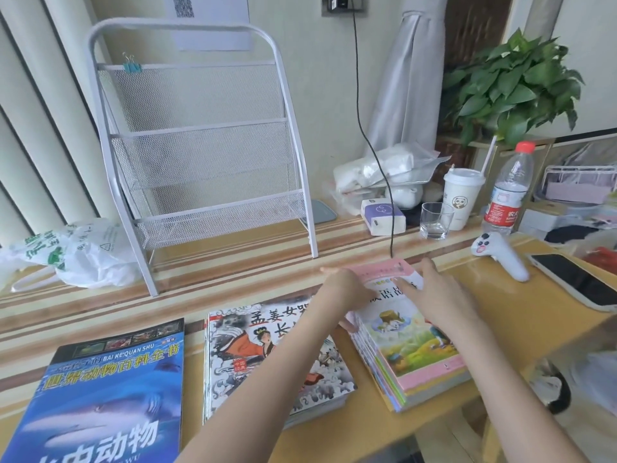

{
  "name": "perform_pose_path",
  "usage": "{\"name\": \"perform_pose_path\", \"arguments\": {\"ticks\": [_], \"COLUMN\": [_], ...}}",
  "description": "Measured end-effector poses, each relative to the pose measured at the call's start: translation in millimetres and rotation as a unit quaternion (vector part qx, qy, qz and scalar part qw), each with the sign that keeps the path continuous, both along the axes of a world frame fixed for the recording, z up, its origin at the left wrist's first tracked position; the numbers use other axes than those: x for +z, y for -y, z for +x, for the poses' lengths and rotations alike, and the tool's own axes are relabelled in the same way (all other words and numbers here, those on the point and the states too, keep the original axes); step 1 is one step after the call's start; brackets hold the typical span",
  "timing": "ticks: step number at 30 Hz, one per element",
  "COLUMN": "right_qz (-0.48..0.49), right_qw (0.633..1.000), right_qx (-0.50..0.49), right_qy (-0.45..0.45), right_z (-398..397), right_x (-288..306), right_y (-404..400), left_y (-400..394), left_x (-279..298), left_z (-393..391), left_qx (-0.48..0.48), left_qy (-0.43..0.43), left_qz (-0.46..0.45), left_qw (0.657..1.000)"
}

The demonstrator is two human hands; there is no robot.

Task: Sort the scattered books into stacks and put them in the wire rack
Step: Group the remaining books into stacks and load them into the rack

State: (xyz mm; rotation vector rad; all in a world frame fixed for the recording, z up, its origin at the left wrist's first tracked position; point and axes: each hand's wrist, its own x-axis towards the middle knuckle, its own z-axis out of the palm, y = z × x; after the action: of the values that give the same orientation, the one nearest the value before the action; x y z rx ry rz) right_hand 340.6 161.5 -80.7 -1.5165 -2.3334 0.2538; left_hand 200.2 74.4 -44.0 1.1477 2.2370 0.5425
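Three groups of books lie in a row on the desk [334, 436]. At the right is a pink-edged stack [412, 345] of thin picture books, and both hands are on it. The left hand [347, 287] sits against the stack's far left corner, fingers straight and together, pointing left; its thumb side presses the left edge of the pile. The right hand [434, 292] lies flat on the top cover near the far end, fingers spread apart and palm down, closed on nothing.

Just left of that pile, partly under the left forearm, lies a second stack [253, 355] topped by a cover with a painted figure in orange. Further left, apart from it, lies a large blue animal book [110, 396] with a shark on its cover.

The white wire rack [207, 145] stands upright at the back of the desk, well beyond the books, its mesh pockets holding none of them. A water bottle [507, 192], a glass [435, 220] and a phone [574, 280] sit to the right.
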Motion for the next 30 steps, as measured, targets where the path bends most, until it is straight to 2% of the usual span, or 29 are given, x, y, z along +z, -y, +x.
{"name": "perform_pose_path", "arguments": {"ticks": [2, 5, 8, 11, 15, 17, 20, 23, 25, 28, 30], "right_qz": [0.06, 0.028, 0.026, 0.067, 0.062, 0.046, -0.009, -0.03, -0.055, -0.09, -0.087], "right_qw": [0.996, 0.998, 0.997, 0.992, 0.976, 0.966, 0.955, 0.929, 0.91, 0.897, 0.892], "right_qx": [0.018, 0.04, 0.068, 0.099, 0.175, 0.217, 0.213, 0.148, 0.106, 0.075, 0.089], "right_qy": [0.063, 0.05, 0.032, -0.029, -0.109, -0.132, -0.208, -0.337, -0.397, -0.427, -0.435], "right_z": [0.4, -2.9, -6.0, -14.9, -62.9, -96.6, -151.5, -203.5, -224.3, -249.9, -262.8], "right_x": [-1.8, -2.0, 2.1, 14.1, 43.2, 52.5, 56.9, 64.7, 70.2, 69.4, 63.7], "right_y": [-1.4, -0.8, 2.0, 12.5, 29.7, 31.1, 19.4, 0.9, -13.7, -33.8, -45.0], "left_y": [-1.3, -4.1, 3.5, 19.2, 42.6, 59.9, 87.2, 102.5, 103.1, 96.4, 92.8], "left_x": [6.3, 16.0, 22.2, 33.8, 58.7, 63.9, 58.0, 49.0, 46.4, 44.0, 43.1], "left_z": [4.4, 9.4, 3.0, -27.7, -99.8, -138.3, -198.0, -247.8, -262.2, -280.2, -294.8], "left_qx": [-0.015, -0.097, -0.104, -0.032, 0.108, 0.173, 0.271, 0.362, 0.371, 0.378, 0.376], "left_qy": [-0.09, -0.185, -0.228, -0.22, -0.223, -0.241, -0.268, -0.222, -0.21, -0.202, -0.17], "left_qz": [-0.005, -0.043, -0.034, 0.042, 0.152, 0.225, 0.348, 0.375, 0.413, 0.479, 0.497], "left_qw": [0.996, 0.977, 0.967, 0.974, 0.957, 0.928, 0.856, 0.824, 0.805, 0.766, 0.763]}}
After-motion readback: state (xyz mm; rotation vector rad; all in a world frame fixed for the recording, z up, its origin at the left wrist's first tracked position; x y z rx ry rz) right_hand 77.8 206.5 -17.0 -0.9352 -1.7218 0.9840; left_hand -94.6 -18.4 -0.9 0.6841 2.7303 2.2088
